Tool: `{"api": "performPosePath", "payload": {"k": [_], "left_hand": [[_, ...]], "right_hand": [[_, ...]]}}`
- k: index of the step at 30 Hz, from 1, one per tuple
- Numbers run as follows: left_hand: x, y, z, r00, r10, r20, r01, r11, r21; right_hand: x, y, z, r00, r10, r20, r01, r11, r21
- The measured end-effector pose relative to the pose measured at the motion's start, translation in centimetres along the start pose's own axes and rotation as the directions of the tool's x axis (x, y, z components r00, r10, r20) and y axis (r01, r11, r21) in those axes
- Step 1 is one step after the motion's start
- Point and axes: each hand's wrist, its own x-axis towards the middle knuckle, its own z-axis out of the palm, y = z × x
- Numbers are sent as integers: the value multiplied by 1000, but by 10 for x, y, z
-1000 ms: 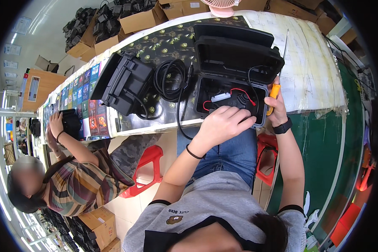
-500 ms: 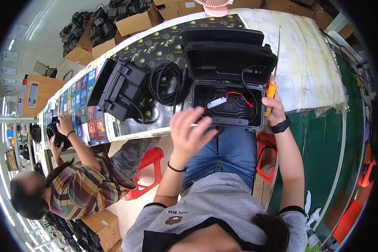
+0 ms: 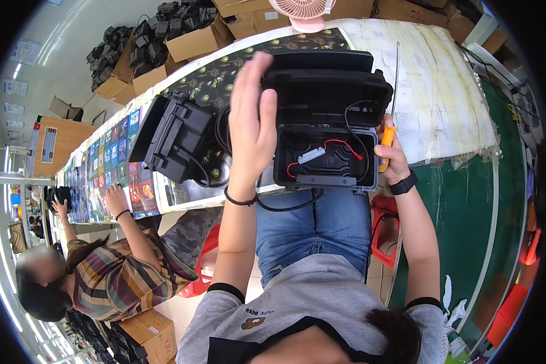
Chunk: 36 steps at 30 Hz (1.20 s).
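In front of me on the table's edge lies a black plastic case (image 3: pixel 370 159) with its lid (image 3: pixel 324 103) tipped back. Inside it are a small pale block (image 3: pixel 312 156), red wires (image 3: pixel 341 142), a thin black cable and a grey strip (image 3: pixel 326 181) along the near side. My left hand (image 3: pixel 252 124) is raised by the lid's left edge, fingers stretched out, holding nothing. At the case's right side my right hand (image 3: pixel 398 159) grips a screwdriver (image 3: pixel 387 144) by its orange handle, its long thin shaft pointing away from me. A coil of black ribbed hose (image 3: pixel 222 130) is mostly hidden behind my left hand.
A second black case (image 3: pixel 175 138), closed, stands to the left. Farther left, a seated co-worker (image 3: pixel 124 273) has both hands by the table. A pink fan (image 3: pixel 306 13) stands at the far edge. Behind are cardboard boxes (image 3: pixel 200 39) with black cases. Red stools (image 3: pixel 383 233) stand below.
My left hand has moved up and away from the case's near left corner to beside the lid. The right hand still grips the screwdriver. The co-worker's hands have moved apart.
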Motion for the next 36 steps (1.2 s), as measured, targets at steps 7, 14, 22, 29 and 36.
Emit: {"api": "performPosePath", "payload": {"k": [7,14,22,29,36], "left_hand": [[-4,-8,13,1000,2,-19,3,970,241],[-4,-7,1,979,-202,-24,200,977,-74],[-28,0,-11,994,-85,-65,86,996,22],[-48,17,-15,999,52,-1,-51,990,135],[-41,10,-5,1000,-25,12,22,970,241]], "right_hand": [[7,9,-9,999,-23,47,21,998,61],[7,8,-7,999,-8,43,6,998,56],[6,8,-13,997,69,-28,-68,998,15],[8,12,-21,995,81,-51,-82,997,-12],[8,12,-19,995,87,-38,-86,995,41]]}}
